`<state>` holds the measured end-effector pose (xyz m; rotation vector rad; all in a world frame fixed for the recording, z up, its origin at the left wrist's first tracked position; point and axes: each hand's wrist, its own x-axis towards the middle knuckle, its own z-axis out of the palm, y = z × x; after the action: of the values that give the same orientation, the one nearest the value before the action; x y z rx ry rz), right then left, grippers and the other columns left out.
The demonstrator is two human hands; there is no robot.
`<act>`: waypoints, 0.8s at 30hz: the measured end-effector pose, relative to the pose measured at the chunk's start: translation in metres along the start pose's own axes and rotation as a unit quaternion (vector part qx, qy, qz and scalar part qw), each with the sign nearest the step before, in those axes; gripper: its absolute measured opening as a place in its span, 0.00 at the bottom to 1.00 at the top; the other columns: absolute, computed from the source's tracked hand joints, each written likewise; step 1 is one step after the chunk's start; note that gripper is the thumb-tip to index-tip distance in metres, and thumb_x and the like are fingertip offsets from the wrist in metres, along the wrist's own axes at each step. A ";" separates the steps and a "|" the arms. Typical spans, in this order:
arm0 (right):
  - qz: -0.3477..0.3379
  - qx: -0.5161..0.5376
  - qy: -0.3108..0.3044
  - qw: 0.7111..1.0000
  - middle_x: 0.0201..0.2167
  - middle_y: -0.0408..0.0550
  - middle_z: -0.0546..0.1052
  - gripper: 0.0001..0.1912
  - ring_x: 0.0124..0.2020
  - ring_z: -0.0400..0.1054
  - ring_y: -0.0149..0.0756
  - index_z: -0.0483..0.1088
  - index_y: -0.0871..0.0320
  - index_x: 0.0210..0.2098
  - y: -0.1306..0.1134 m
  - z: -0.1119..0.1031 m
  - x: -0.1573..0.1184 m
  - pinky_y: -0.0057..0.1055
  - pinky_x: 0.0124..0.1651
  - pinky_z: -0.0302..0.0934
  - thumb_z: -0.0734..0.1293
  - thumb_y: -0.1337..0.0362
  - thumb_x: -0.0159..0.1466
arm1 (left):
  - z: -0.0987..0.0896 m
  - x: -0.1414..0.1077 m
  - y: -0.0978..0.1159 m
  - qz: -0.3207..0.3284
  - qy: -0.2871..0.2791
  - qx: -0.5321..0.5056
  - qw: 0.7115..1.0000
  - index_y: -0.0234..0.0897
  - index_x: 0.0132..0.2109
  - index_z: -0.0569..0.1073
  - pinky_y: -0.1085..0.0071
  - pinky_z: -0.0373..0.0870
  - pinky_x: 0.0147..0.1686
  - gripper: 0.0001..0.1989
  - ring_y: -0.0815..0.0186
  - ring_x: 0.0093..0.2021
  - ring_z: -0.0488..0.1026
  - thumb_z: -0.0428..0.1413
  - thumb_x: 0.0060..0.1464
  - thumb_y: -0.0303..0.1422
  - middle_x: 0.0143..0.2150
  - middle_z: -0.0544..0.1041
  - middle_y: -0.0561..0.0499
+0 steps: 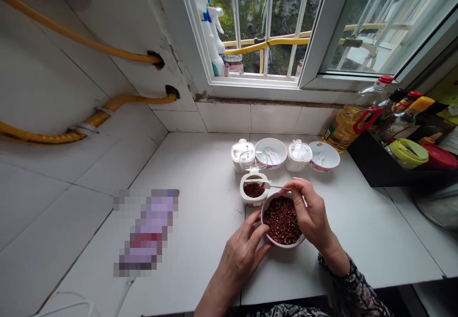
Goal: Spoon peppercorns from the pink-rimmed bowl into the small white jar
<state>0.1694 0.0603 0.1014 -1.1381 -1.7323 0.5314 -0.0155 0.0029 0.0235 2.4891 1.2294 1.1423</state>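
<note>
My left hand (245,250) grips the rim and side of a white bowl (288,246) with a pinkish outside. Dark red peppercorns (282,219) fill much of that bowl. Between thumb and fingers, my right hand (310,209) pinches the handle of a small white spoon (275,185) above the bowl's far edge. The spoon's head reaches over a white spice jar (246,198), whose clear lid (253,160) is flipped up. Some dark red peppercorns (254,190) lie inside the jar.
Behind stand two lidded white jars (243,157) (299,157) and two bowls (271,152) (324,156) holding small spoons. An oil bottle (345,121) and a black rack (372,169) of condiments are at the right. A blurred purple object (150,231) lies at the left.
</note>
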 end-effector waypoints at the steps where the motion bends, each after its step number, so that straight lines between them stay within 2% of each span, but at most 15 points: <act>1: -0.063 -0.040 -0.014 0.997 0.34 0.47 0.78 0.10 0.39 0.71 0.38 0.69 0.54 0.41 0.000 0.003 0.000 0.42 0.53 0.62 0.57 0.70 0.67 | 0.000 0.000 0.000 -0.002 -0.001 0.000 1.000 0.35 0.53 0.67 0.65 0.77 0.46 0.11 0.57 0.53 0.74 0.50 0.64 0.30 0.58 0.69 0.35; 3: -0.160 -0.099 -0.055 0.981 0.34 0.47 0.78 0.11 0.38 0.71 0.39 0.68 0.55 0.42 0.000 0.008 0.001 0.45 0.56 0.59 0.57 0.72 0.65 | 0.000 0.000 0.000 -0.006 -0.003 0.001 1.000 0.35 0.53 0.66 0.65 0.77 0.47 0.11 0.57 0.54 0.74 0.50 0.64 0.30 0.58 0.69 0.35; 4: -0.186 -0.115 -0.072 0.973 0.33 0.47 0.78 0.11 0.37 0.71 0.39 0.68 0.55 0.42 0.000 0.009 0.001 0.46 0.57 0.58 0.58 0.72 0.65 | 0.000 0.000 0.000 -0.007 -0.004 0.002 1.000 0.36 0.53 0.66 0.65 0.77 0.47 0.12 0.57 0.55 0.74 0.50 0.64 0.30 0.58 0.69 0.35; 6: -0.194 -0.128 -0.077 0.970 0.33 0.47 0.78 0.12 0.36 0.71 0.38 0.68 0.55 0.42 0.000 0.006 0.002 0.46 0.56 0.58 0.57 0.73 0.64 | -0.001 0.000 0.000 -0.007 -0.003 0.005 1.000 0.36 0.53 0.66 0.64 0.77 0.47 0.11 0.57 0.55 0.73 0.50 0.64 0.30 0.58 0.69 0.36; 12: -0.142 -0.083 0.011 0.986 0.23 0.40 0.71 0.11 0.27 0.67 0.35 0.66 0.54 0.35 0.001 -0.017 -0.002 0.46 0.52 0.60 0.56 0.73 0.63 | -0.002 0.001 0.002 -0.006 -0.004 0.002 1.000 0.36 0.52 0.67 0.65 0.77 0.47 0.10 0.57 0.55 0.73 0.50 0.65 0.30 0.58 0.69 0.36; 14: -0.123 -0.093 -0.019 0.988 0.21 0.39 0.69 0.10 0.24 0.64 0.33 0.65 0.54 0.33 0.004 -0.017 -0.004 0.44 0.51 0.60 0.56 0.73 0.63 | -0.002 0.001 0.002 -0.007 -0.004 0.002 1.000 0.36 0.52 0.66 0.65 0.77 0.47 0.10 0.57 0.55 0.73 0.50 0.65 0.31 0.58 0.69 0.36; 17: -0.094 -0.108 -0.125 0.982 0.22 0.39 0.71 0.10 0.23 0.64 0.32 0.65 0.55 0.30 0.009 -0.008 -0.006 0.44 0.52 0.58 0.56 0.73 0.62 | -0.001 0.000 0.001 -0.009 -0.003 0.003 1.000 0.36 0.53 0.66 0.66 0.77 0.46 0.11 0.58 0.54 0.74 0.49 0.66 0.32 0.58 0.69 0.36; 19: -0.061 -0.093 -0.170 0.979 0.22 0.39 0.72 0.11 0.24 0.65 0.32 0.65 0.55 0.29 0.012 -0.003 -0.008 0.44 0.53 0.57 0.55 0.74 0.61 | -0.002 0.000 0.001 -0.008 -0.001 0.006 1.000 0.36 0.53 0.66 0.66 0.77 0.46 0.11 0.58 0.53 0.74 0.49 0.66 0.32 0.58 0.69 0.37; 21: -0.010 -0.067 -0.168 0.984 0.20 0.38 0.71 0.11 0.24 0.66 0.33 0.65 0.55 0.28 0.014 -0.001 -0.008 0.44 0.55 0.56 0.55 0.73 0.62 | -0.002 0.001 0.001 -0.005 -0.002 0.008 1.000 0.36 0.53 0.66 0.66 0.77 0.46 0.10 0.58 0.54 0.74 0.49 0.66 0.32 0.58 0.69 0.36; 24: 0.078 -0.026 -0.124 0.989 0.16 0.38 0.72 0.12 0.28 0.68 0.37 0.67 0.54 0.28 0.014 -0.007 -0.007 0.42 0.55 0.56 0.56 0.70 0.63 | -0.003 0.001 0.001 -0.006 -0.002 0.008 1.000 0.36 0.52 0.67 0.66 0.77 0.46 0.10 0.58 0.54 0.74 0.50 0.65 0.31 0.57 0.69 0.36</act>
<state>0.1828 0.0601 0.0902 -1.2949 -1.8861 0.7542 -0.0159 0.0025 0.0266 2.4905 1.2547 1.1277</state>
